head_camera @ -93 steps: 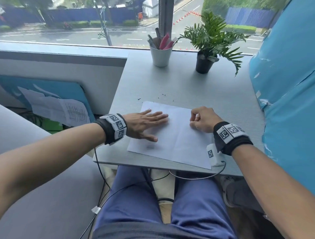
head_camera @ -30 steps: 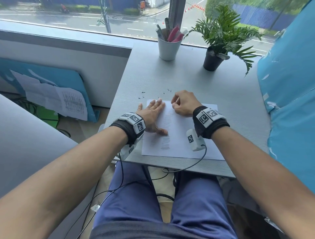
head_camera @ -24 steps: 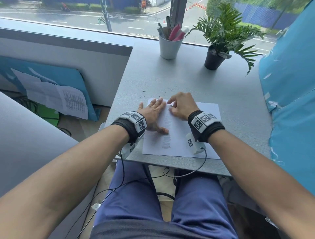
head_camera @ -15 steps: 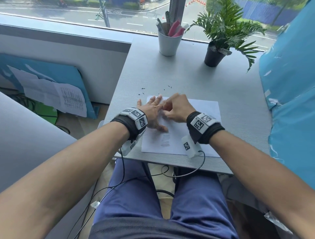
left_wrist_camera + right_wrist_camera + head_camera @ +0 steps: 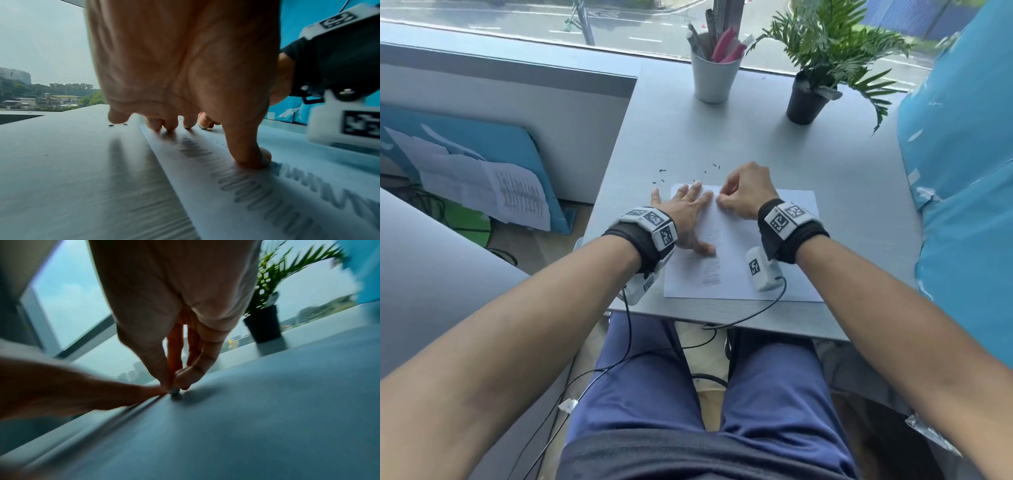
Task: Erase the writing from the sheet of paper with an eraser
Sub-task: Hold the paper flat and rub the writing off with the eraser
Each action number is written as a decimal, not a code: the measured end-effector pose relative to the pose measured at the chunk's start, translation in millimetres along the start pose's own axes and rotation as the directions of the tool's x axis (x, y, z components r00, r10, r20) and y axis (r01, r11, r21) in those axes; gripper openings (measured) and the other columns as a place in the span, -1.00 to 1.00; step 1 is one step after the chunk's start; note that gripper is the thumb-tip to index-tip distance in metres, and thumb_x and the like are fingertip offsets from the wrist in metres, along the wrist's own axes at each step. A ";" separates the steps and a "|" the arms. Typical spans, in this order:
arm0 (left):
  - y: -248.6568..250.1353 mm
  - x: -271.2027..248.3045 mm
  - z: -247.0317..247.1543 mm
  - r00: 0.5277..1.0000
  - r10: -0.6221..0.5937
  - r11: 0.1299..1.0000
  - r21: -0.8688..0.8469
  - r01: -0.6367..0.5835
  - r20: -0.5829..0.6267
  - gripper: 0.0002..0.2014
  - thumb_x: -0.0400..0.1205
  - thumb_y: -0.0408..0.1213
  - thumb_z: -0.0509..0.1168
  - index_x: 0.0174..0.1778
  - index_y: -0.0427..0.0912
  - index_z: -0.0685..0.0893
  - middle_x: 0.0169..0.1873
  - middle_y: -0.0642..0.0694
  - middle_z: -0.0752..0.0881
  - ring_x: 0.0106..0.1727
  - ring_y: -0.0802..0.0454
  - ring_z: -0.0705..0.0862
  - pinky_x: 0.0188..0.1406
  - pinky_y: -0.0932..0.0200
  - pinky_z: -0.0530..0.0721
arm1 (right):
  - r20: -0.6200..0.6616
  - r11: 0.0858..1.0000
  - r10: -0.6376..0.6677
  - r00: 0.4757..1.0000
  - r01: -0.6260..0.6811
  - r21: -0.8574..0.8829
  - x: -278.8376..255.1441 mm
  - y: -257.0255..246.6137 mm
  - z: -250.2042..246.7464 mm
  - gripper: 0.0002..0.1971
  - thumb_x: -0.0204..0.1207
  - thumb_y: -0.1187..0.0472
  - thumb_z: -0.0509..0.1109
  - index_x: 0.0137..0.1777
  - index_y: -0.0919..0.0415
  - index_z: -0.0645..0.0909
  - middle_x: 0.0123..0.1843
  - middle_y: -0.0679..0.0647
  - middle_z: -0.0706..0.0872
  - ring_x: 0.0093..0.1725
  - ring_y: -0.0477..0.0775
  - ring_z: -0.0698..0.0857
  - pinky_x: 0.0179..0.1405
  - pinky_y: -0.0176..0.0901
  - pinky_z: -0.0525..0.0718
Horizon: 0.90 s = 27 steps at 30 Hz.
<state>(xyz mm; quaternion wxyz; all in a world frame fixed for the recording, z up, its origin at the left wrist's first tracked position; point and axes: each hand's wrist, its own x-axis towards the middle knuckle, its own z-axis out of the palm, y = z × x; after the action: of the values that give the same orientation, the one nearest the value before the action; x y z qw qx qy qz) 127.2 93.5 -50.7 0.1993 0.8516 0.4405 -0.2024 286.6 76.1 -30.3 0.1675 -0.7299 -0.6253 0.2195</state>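
Observation:
A white sheet of paper (image 5: 763, 240) lies near the front edge of the grey table (image 5: 842, 192). Pencil writing (image 5: 712, 274) runs down its left part, seen close up in the left wrist view as writing (image 5: 246, 186). My left hand (image 5: 688, 212) lies flat on the sheet's left side, fingers spread and straight, the thumb (image 5: 251, 155) pressing the paper. My right hand (image 5: 743, 192) pinches a small grey eraser (image 5: 174, 391) at its fingertips. The eraser touches the paper near the top edge, right beside my left hand's fingers (image 5: 82, 391).
Dark eraser crumbs (image 5: 681, 173) lie on the table beyond the sheet. A white cup of pens (image 5: 712, 75) and a potted plant (image 5: 808, 102) stand at the back by the window. A blue panel (image 5: 962, 171) bounds the right side. The table's left edge drops to the floor.
My right hand has moved left along the top of the sheet until it meets my left hand's fingers. The left hand has stayed flat on the paper.

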 end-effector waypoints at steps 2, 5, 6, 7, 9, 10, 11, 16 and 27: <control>-0.1 1.4 -0.4 1.000 0.002 1.000 0.021 -0.002 0.018 0.27 0.40 0.46 0.39 0.76 0.01 -0.29 0.74 -0.02 -0.32 0.76 -0.05 -0.25 0.57 -0.62 -0.17 | 0.076 0.998 -0.062 0.995 0.063 -0.005 -19.4 -9.2 14.9 -0.91 0.37 0.25 0.49 -0.26 0.24 0.82 -0.30 0.06 0.82 -0.31 -0.02 0.75 -0.28 -0.31 0.66; -1.9 0.1 -2.6 0.999 0.011 1.000 0.022 -0.011 0.034 0.26 0.40 0.45 0.39 0.76 0.03 -0.31 0.74 -0.02 -0.34 0.75 -0.06 -0.28 0.56 -0.63 -0.17 | 0.146 0.996 -0.093 0.985 0.093 0.007 -21.5 -7.7 11.4 -0.92 0.35 0.23 0.51 -0.31 0.19 0.80 -0.37 0.01 0.78 -0.43 -0.13 0.66 -0.42 -0.38 0.55; -1.6 -0.7 -3.0 0.999 0.010 1.000 0.017 -0.010 0.035 0.25 0.41 0.44 0.39 0.76 0.05 -0.30 0.74 -0.01 -0.34 0.75 -0.05 -0.28 0.56 -0.62 -0.18 | 0.101 0.999 -0.052 0.994 0.051 0.005 -11.1 -2.2 4.4 -0.93 0.34 0.21 0.53 -0.30 0.18 0.81 -0.37 0.01 0.77 -0.41 -0.13 0.64 -0.37 -0.39 0.51; -1.3 -1.3 -3.7 1.000 0.006 1.000 0.016 -0.006 0.031 0.24 0.42 0.44 0.40 0.76 0.07 -0.29 0.74 -0.01 -0.33 0.75 -0.05 -0.27 0.57 -0.62 -0.18 | 0.047 1.000 -0.009 0.999 0.008 0.010 -1.5 3.1 -3.3 -0.93 0.32 0.19 0.55 -0.28 0.17 0.82 -0.35 0.03 0.77 -0.36 -0.11 0.65 -0.31 -0.39 0.49; 0.0 -2.9 -3.2 1.000 0.000 1.000 0.020 -0.001 0.029 0.23 0.42 0.43 0.40 0.76 0.08 -0.28 0.74 0.00 -0.32 0.76 -0.05 -0.27 0.57 -0.61 -0.18 | -0.017 1.000 0.026 1.000 -0.026 0.006 6.2 9.1 -8.1 -0.92 0.32 0.19 0.54 -0.26 0.18 0.83 -0.31 0.04 0.78 -0.28 -0.07 0.67 -0.22 -0.38 0.47; -0.1 -2.6 -2.8 1.000 -0.001 1.000 0.022 0.000 0.028 0.23 0.42 0.43 0.40 0.76 0.09 -0.28 0.74 -0.01 -0.33 0.76 -0.05 -0.27 0.57 -0.61 -0.18 | -0.003 1.000 0.011 1.000 -0.011 -0.015 2.0 5.9 -3.5 -0.92 0.34 0.20 0.53 -0.26 0.19 0.82 -0.30 0.03 0.77 -0.27 -0.06 0.68 -0.22 -0.36 0.50; -0.4 -1.8 -2.0 0.999 0.001 1.000 0.025 -0.001 0.033 0.22 0.42 0.43 0.40 0.76 0.10 -0.28 0.74 -0.01 -0.34 0.75 -0.05 -0.28 0.58 -0.61 -0.18 | 0.034 0.999 -0.023 0.999 0.025 -0.038 -5.8 0.6 3.8 -0.91 0.36 0.21 0.51 -0.26 0.21 0.82 -0.30 0.03 0.77 -0.29 -0.04 0.69 -0.25 -0.35 0.52; -1.4 0.3 -2.0 0.999 0.011 0.999 0.033 -0.012 0.038 0.26 0.33 0.46 0.45 0.74 0.21 -0.26 0.74 -0.05 -0.34 0.76 -0.12 -0.27 0.56 -0.62 -0.20 | 0.098 0.994 -0.063 0.993 0.071 -0.082 -5.6 -1.1 -3.5 -0.90 0.36 0.22 0.52 -0.24 0.25 0.82 -0.28 0.08 0.79 -0.26 0.00 0.70 -0.25 -0.37 0.49; -7.0 4.2 -7.8 0.977 0.211 0.977 0.017 -0.211 -0.010 0.32 0.39 0.33 0.51 0.77 -0.20 -0.22 0.74 -0.10 -0.31 0.75 -0.03 -0.28 0.70 -0.21 -0.23 | 0.028 0.998 0.050 0.998 -0.052 0.044 -1.5 26.4 -6.0 -0.91 0.40 0.22 0.49 -0.14 0.23 0.72 -0.24 0.05 0.69 -0.17 0.03 0.64 -0.05 -0.22 0.62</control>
<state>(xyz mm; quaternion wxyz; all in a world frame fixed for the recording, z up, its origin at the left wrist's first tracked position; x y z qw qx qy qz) 124.9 104.0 -47.5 0.2105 0.8962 0.3474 -0.1783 311.8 70.5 -38.8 0.1699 -0.7387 -0.6035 0.2473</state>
